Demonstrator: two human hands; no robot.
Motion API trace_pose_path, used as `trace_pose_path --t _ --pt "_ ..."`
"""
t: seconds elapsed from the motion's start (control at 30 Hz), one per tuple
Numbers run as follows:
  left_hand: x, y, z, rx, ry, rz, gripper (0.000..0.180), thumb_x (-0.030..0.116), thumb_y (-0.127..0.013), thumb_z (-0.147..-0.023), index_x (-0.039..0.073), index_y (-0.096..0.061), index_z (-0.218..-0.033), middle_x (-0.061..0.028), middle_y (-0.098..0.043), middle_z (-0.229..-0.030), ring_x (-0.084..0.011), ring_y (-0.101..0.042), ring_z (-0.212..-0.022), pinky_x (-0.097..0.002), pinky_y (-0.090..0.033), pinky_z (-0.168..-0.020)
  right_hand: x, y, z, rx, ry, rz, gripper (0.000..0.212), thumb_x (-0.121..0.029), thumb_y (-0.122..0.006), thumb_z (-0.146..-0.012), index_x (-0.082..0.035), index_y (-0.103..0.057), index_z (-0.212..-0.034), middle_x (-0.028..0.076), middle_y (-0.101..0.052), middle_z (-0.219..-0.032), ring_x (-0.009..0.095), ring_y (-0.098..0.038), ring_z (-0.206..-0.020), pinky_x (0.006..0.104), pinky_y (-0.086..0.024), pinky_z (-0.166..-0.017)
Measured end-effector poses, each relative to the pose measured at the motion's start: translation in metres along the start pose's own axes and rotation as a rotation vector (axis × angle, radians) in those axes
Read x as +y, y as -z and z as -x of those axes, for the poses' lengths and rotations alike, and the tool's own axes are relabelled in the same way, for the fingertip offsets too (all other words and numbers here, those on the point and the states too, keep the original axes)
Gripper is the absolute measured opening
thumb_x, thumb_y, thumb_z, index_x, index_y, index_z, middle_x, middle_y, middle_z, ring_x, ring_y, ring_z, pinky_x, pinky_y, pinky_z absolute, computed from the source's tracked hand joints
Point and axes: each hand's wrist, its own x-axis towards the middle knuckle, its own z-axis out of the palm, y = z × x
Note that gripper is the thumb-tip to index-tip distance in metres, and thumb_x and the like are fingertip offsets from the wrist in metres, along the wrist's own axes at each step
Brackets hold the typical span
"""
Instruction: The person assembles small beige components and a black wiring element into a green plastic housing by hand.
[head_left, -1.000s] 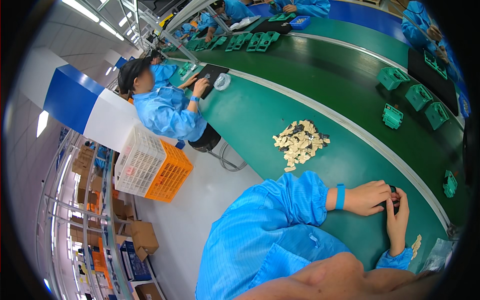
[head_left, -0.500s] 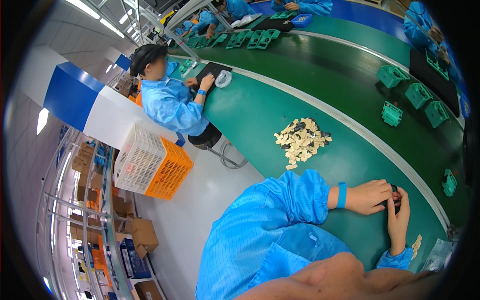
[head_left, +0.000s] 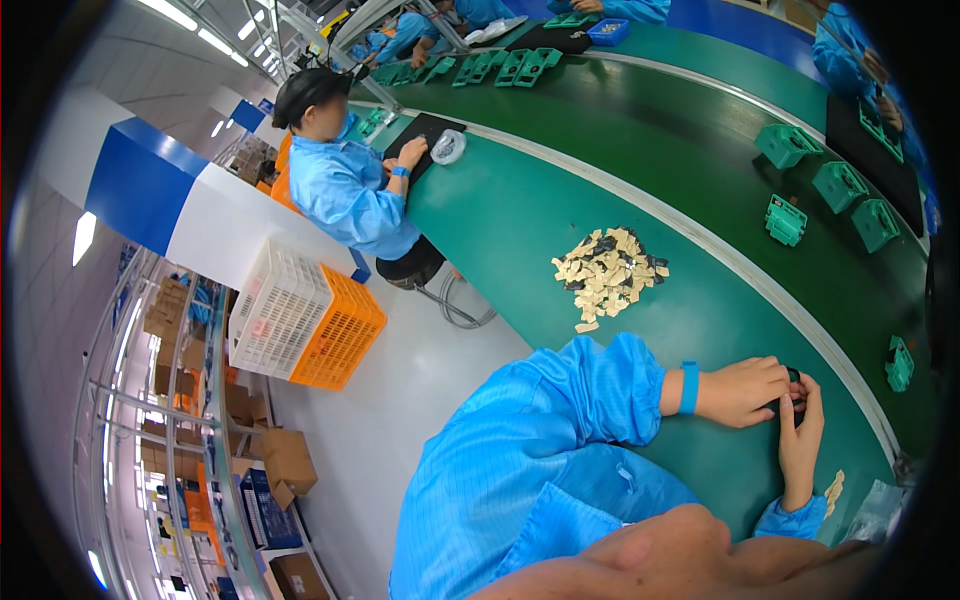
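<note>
My left hand point(head_left: 742, 392), with a blue band at its wrist, reaches across the green table point(head_left: 480, 225) and meets my right hand point(head_left: 803, 425). Between them is a small black part point(head_left: 796, 395), its shape mostly hidden by my fingers. The fingers of both hands are closed around it. To the left of my hands lies a loose pile of small cream and black pieces point(head_left: 610, 272). A few more cream pieces point(head_left: 834, 492) lie beside my right wrist.
Beyond a pale metal rail point(head_left: 690, 228), the dark green belt carries several green housings point(head_left: 786, 220). A co-worker point(head_left: 345, 185) sits at the left by a black mat point(head_left: 428, 135). Stacked crates point(head_left: 330, 325) stand on the floor. A clear plastic bag point(head_left: 878, 510) is near my right sleeve.
The view has shifted slightly. My hands stay together on the black part with only small finger movement. The co-worker at the left has leaned and drawn the hands closer together.
</note>
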Motion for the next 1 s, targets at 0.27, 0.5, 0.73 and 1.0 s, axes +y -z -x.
trace_pose_path --t 0.27,0.5,0.73,1.0 --pt "0.005 -0.002 -0.003 0.004 0.022 -0.001 0.044 0.014 -0.074 -0.083 0.002 -0.06 -0.123 -0.0126 -0.057 -0.112 -0.0329 -0.053 -0.103 -0.0441 -0.046 -0.092 0.004 0.004 0.001 -0.011 -0.021 -0.006 0.032 -0.013 -0.06 -0.103 0.0 -0.058 -0.131 0.01 -0.064 -0.109 0.016 -0.058 -0.093 0.0292 -0.047 -0.083" --pt "0.004 -0.003 -0.002 0.028 0.03 0.001 0.034 0.014 -0.074 -0.084 0.004 -0.062 -0.114 -0.0112 -0.057 -0.112 -0.031 -0.054 -0.105 -0.0433 -0.045 -0.092 0.009 0.004 0.007 -0.025 -0.068 -0.009 0.037 -0.012 -0.06 -0.101 0.002 -0.056 -0.135 0.012 -0.064 -0.114 0.018 -0.058 -0.097 0.0302 -0.046 -0.086" --pt "0.011 0.001 -0.003 0.016 0.07 0.007 0.038 0.014 -0.074 -0.083 0.002 -0.061 -0.116 -0.012 -0.058 -0.113 -0.0307 -0.054 -0.105 -0.0426 -0.044 -0.092 0.006 0.006 0.004 -0.036 -0.129 -0.037 0.038 -0.012 -0.058 -0.101 0.002 -0.056 -0.136 0.009 -0.063 -0.113 0.015 -0.054 -0.095 0.0285 -0.045 -0.084" --pt "0.005 -0.005 -0.002 0.08 0.043 0.051 0.057 0.014 -0.075 -0.082 0.0 -0.052 -0.133 -0.013 -0.059 -0.113 -0.0316 -0.054 -0.104 -0.0421 -0.042 -0.09 0.043 -0.005 0.008 0.139 -0.134 -0.048 0.039 -0.011 -0.055 -0.106 0.003 -0.05 -0.142 0.007 -0.061 -0.109 0.013 -0.053 -0.094 0.0265 -0.044 -0.083"
